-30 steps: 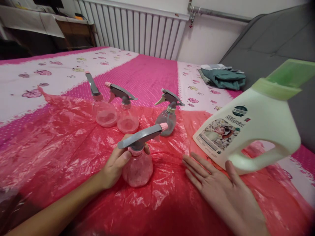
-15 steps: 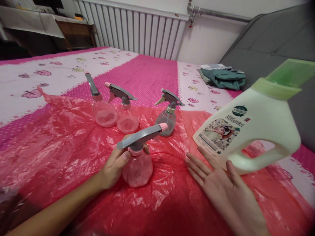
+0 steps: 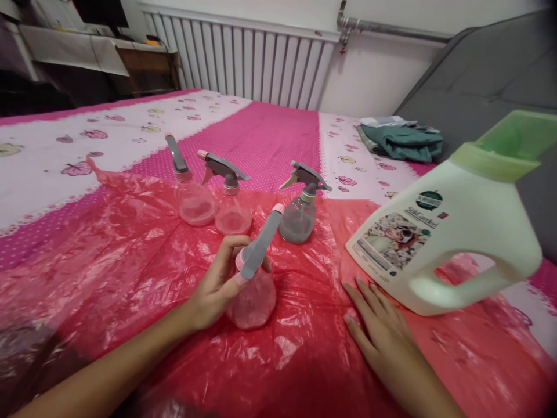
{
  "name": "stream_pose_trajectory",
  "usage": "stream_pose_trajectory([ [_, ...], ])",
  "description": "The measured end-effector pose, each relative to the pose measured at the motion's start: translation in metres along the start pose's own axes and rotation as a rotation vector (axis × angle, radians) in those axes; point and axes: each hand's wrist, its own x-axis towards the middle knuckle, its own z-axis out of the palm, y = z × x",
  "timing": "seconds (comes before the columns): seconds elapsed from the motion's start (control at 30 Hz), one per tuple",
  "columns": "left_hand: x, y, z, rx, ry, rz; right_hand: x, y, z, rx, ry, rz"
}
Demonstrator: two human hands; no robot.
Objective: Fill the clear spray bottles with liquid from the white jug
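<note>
Through the head camera I see my left hand (image 3: 213, 290) wrapped round the spray bottle's (image 3: 255, 302) neck, over the red sheet (image 3: 304, 360); my right hand (image 3: 387, 331), spread palm-down, is beside the white jug (image 3: 470, 223).

Bed w/ pink/wht patterned cover (image 3: 278, 133); red plastic sheet (image 3: 313, 334) over near part, wrinkled, glossy. Stdg on sheet: far-L pink spray btl (image 3: 195, 203), 2nd pink spray btl (image 3: 232, 215) just beside, gray spray btl (image 3: 299, 220) to their R, front pink spray btl (image 3: 255, 302) nearest cam, wht jug w/ grn top (image 3: 472, 232) far R. Folded clothes pile (image 3: 402, 141) direct on cover, back R.
</note>
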Motion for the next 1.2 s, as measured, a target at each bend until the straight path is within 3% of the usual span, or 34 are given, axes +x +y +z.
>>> stream_pose_trajectory([
  [0.27, -0.001, 0.002, -0.001, 0.140, 0.061, -0.161, 0.002, -0.001, -0.005, -0.020, -0.038, 0.006],
  [0.63, 0.002, 0.003, 0.002, 0.017, 0.018, -0.041, 0.003, -0.004, -0.007, -0.016, -0.039, -0.026],
  [0.97, 0.001, 0.000, -0.001, 0.125, 0.040, -0.170, 0.003, 0.003, 0.001, -0.099, -0.004, -0.077],
  [1.2, 0.001, 0.000, 0.004, 0.029, 0.125, -0.136, 0.000, 0.007, 0.004, -0.147, 0.022, -0.102],
])
